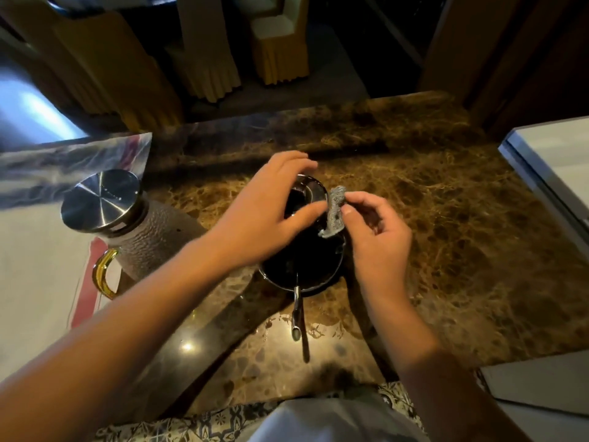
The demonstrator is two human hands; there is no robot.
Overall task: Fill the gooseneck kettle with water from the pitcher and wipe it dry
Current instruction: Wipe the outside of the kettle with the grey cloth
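Observation:
The black gooseneck kettle (302, 263) stands mid-counter, seen from above, its thin spout (296, 317) pointing toward me. My left hand (258, 218) arches over the kettle's top, with fingers on the far rim and the thumb on the near side, gripping it. My right hand (379, 234) pinches a small grey cloth (336, 212) between thumb and forefinger, right at the kettle's upper right edge. The textured brown pitcher (153, 237), with a steel lid (100, 200) and a gold handle (103, 272), stands to the left of the kettle, under my left forearm.
The brown marble counter (446, 218) spreads to the right. A white mat with a red stripe (38, 266) lies under the pitcher at left. A white block (557, 161) edges the counter at right. Yellow-covered chairs (280, 43) stand beyond the far edge.

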